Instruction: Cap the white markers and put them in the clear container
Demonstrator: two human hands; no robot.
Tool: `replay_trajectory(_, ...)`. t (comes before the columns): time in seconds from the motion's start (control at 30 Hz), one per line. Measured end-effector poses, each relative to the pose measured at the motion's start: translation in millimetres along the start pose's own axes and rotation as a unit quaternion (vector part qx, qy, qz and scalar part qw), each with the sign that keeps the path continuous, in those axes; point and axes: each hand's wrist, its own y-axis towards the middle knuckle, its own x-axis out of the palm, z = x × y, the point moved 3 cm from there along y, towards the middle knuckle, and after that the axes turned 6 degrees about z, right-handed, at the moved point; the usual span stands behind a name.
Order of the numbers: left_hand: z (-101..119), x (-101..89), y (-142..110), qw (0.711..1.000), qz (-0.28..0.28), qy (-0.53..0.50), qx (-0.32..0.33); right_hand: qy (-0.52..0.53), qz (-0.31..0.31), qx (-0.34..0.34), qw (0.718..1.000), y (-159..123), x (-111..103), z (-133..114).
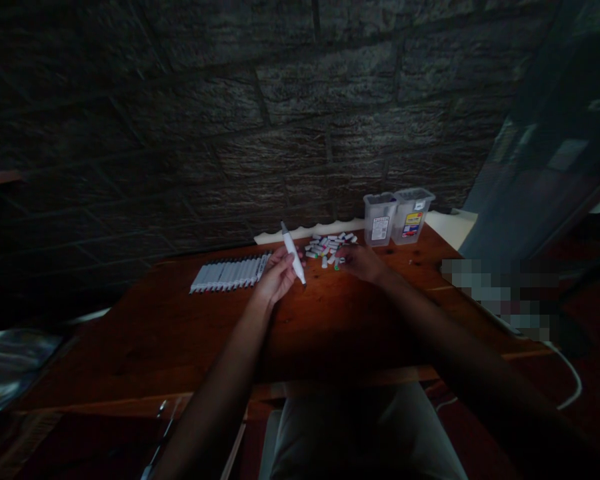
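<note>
My left hand (279,277) is closed round a white marker (293,252), which is tilted with its grey tip up and its other, dark tip down toward the tabletop. To its left lies a neat row of white markers (230,272), side by side with dark ends. My right hand (359,263) is at the near right side of a loose pile of marker caps (325,245), white with coloured ends. Its fingers are pinched at a cap with a green end (337,264); the fingertips are small and dim here.
Two clear plastic containers (379,227) with labels stand side by side at the back right of the wooden table (325,333). A dark stone-block wall (290,147) rises behind. A white cable (575,377) hangs off the right side, and a plastic-wrapped bundle (15,367) is at far left.
</note>
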Motion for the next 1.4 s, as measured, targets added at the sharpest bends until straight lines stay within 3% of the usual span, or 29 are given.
replay_trajectory(0.9,4,2.6,-2,1.000,0.023,-0.002,-0.008,-0.010,-0.005,0.009,1.000,1,2,5)
replay_trajectory(1.07,1,-2.0,0,1.000,-0.003,0.015,-0.002,-0.010,-0.005,0.002,1.000,1,4,8)
replay_trajectory(1.4,-6,-3.6,-10,0.990,-0.107,0.074,-0.060,0.013,0.009,0.008,1.000,2,5,8)
